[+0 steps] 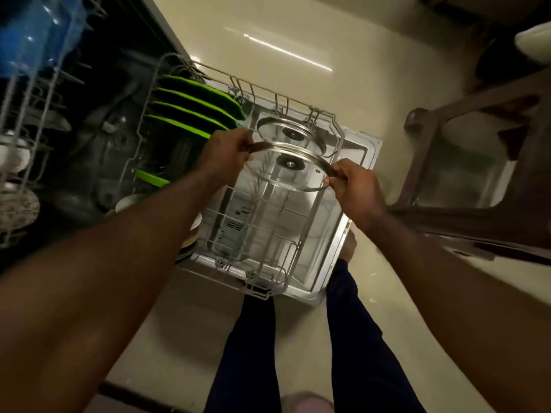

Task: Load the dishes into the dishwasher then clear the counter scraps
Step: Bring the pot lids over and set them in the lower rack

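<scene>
1. Glass lid: round, clear glass with a metal rim band and a dark round knob fitting at centre. It sits tilted in the air, just above the back part of the lower rack.
2. Your left grip holds the lid's left rim, fingers curled over the edge.
3. Your right grip pinches the right rim between thumb and fingers. Both grips are on the same lid, at opposite sides.
4. Second lid: same look, clear with a metal rim and dark centre. It stands on edge in the rack just behind the held one.
5. Green plates: four on edge in a row at the rack's left, near your left grip. One more green piece lies lower down.
6. The rack is pulled out over the open dishwasher door. The wire slots nearest you hold nothing.
7. Upper rack, far left: a blue plastic item, too blurred to identify.
8. Beige floor beyond the door.
</scene>
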